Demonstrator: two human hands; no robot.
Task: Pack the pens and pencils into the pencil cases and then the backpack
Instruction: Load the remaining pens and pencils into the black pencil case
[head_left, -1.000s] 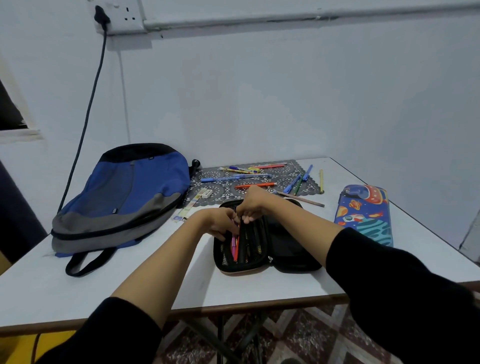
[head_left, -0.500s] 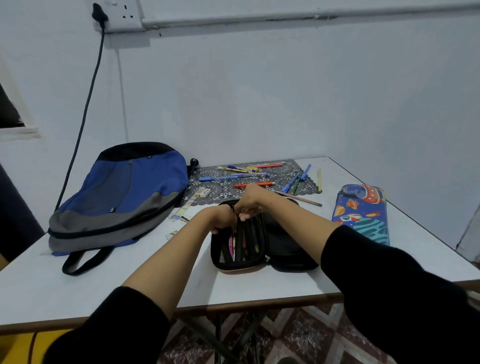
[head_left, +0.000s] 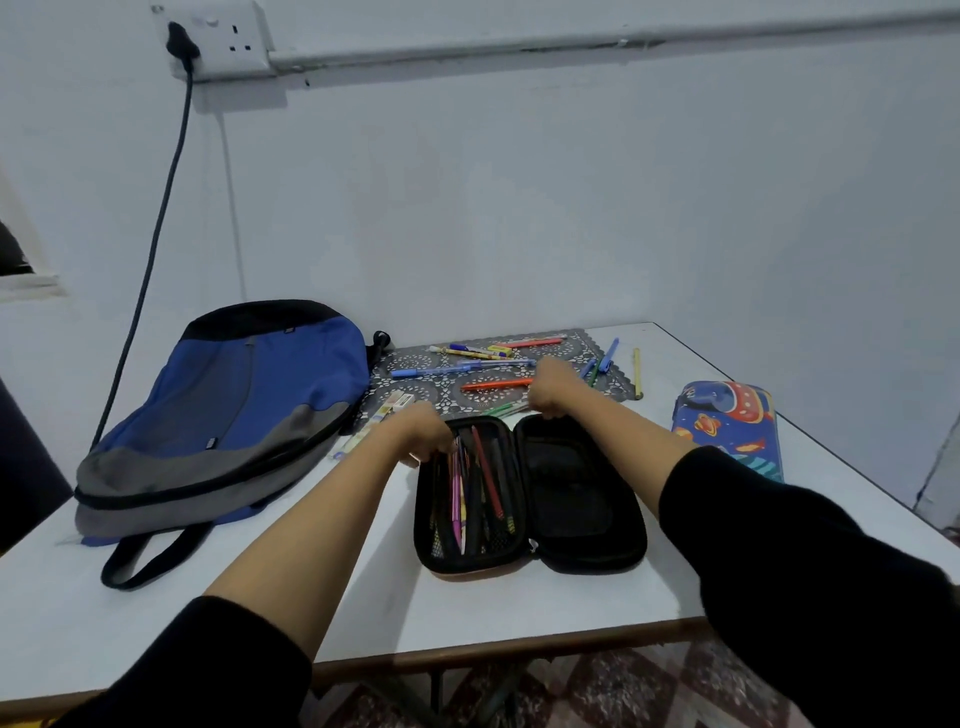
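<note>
A black pencil case lies open near the table's front edge. Its left half holds several pens and pencils under a mesh pocket. My left hand curls over the case's top left rim. My right hand is a closed fist just beyond the case's top edge, and a green pen sticks out from it to the left. More pens lie loose on a patterned mat behind. A blue and grey backpack lies flat on the left. A colourful space-print case lies shut on the right.
The white table ends at a brown front edge below my arms, with its right edge just past the print case. A wall stands right behind the mat. A black cable hangs from a wall socket down behind the backpack.
My right hand has left the top of the black case and moved back and to the right, to the front edge of the mat. My left hand stays at the case's top left rim.
</note>
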